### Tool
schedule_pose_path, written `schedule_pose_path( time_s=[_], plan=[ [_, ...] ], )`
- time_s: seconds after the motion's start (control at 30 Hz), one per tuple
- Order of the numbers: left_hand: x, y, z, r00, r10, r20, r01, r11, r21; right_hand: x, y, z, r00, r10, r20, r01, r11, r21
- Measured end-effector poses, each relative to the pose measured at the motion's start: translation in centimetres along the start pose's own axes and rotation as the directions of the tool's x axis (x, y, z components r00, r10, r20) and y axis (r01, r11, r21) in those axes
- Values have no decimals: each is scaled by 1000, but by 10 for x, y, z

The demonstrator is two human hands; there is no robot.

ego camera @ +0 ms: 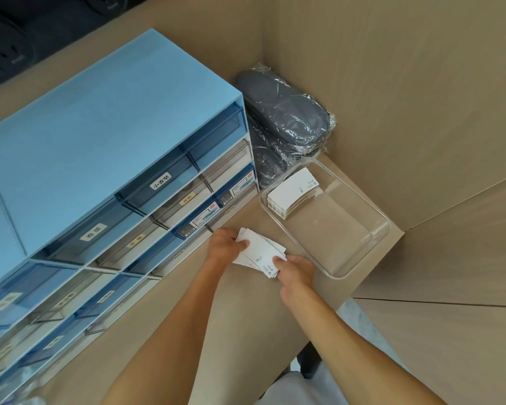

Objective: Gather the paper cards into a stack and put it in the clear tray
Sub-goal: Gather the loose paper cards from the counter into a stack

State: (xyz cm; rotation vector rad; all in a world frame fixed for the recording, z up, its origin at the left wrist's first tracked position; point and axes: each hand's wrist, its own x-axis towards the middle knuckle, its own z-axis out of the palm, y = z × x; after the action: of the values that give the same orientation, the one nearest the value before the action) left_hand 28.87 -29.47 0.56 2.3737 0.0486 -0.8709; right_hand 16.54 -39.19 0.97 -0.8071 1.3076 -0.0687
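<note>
Altogether two card stacks (260, 254), one tray (374, 217)

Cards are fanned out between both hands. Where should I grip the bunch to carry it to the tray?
Probably pinch the fanned cards across the short end by the right hand, from the tray side. The left hand first squares the splayed far end, since the edges do not yet line up. The tray lies up and right, with one stack inside.

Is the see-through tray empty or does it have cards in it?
Not empty. The clear tray already holds one stack of white cards at its far end; the rest of its floor is bare.
</note>
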Motion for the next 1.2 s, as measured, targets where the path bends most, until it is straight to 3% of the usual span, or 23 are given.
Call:
schedule_pose_path(
  time_s=[0.1,0.27,0.4,0.53,0.8,1.03,1.2],
  plan=[
    [-15,-20,-5,997,-77,16,79,971,-225,1,0,-5,999,-6,52,8,1000,-27],
    [-52,-61,-16,989,-145,37,140,807,-574,-8,6,-7,962,-9,273,54,986,-160],
    [-83,-96,-27,982,-188,-3,139,732,-667,-15,21,-2,902,35,430,123,934,-335],
    [-118,-136,-26,977,-205,-54,104,685,-722,-23,40,4,846,11,533,315,797,-516],
    [-164,-192,-2,949,-307,-70,112,538,-835,-39,70,16,768,32,639,456,675,-581],
    [-168,-192,-5,912,-277,-302,-56,645,-762,-43,72,20,654,-85,752,639,594,-489],
    [-169,-196,6,899,-247,-362,-95,698,-710,-34,79,10,649,-128,750,670,563,-484]
  ],
)
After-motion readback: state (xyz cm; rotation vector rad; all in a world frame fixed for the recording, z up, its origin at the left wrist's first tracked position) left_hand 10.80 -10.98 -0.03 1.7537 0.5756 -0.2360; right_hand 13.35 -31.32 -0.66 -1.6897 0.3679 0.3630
